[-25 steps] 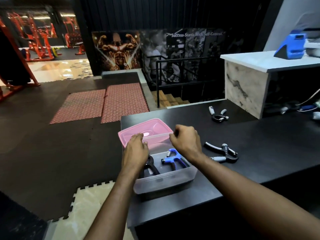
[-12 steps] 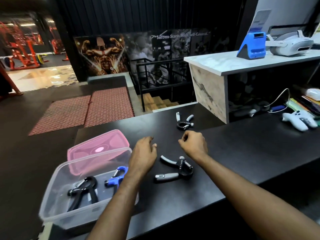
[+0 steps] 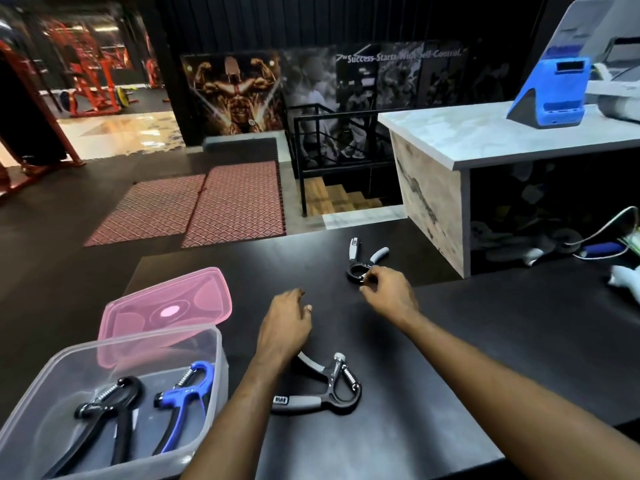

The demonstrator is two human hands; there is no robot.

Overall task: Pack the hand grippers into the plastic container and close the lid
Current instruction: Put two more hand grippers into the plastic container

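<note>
**Two grippers packed, two on the counter, lid off**

The clear plastic container (image 3: pixel 114 403) sits at the near left corner of the black counter (image 3: pixel 485 358) and serves as the landmark here. Inside it lie a black hand gripper (image 3: pixel 104 410) on the left and a blue hand gripper (image 3: pixel 180 400) on the right, side by side, handles toward the camera. The pink lid (image 3: pixel 166 310) lies just behind the container, its near edge hidden behind the container's far wall; whether it leans on that wall cannot be told.

Just to the right of the container, on the counter, lies a grey-handled hand gripper (image 3: pixel 325 389) with its spring loop pointing away from the container. The left forearm crosses over one of its handles. The left hand (image 3: pixel 285 327) hovers beyond it, fingers loosely curled, holding nothing.

Well away from the container, toward the far right of the counter, a second grey-handled gripper (image 3: pixel 360 261) lies with its handles pointing away from the camera. The right hand (image 3: pixel 389 292) is at its ring end, fingertips (image 3: pixel 367 278) pinched together against the black loop; whether they have actually gripped it cannot be told.
</note>
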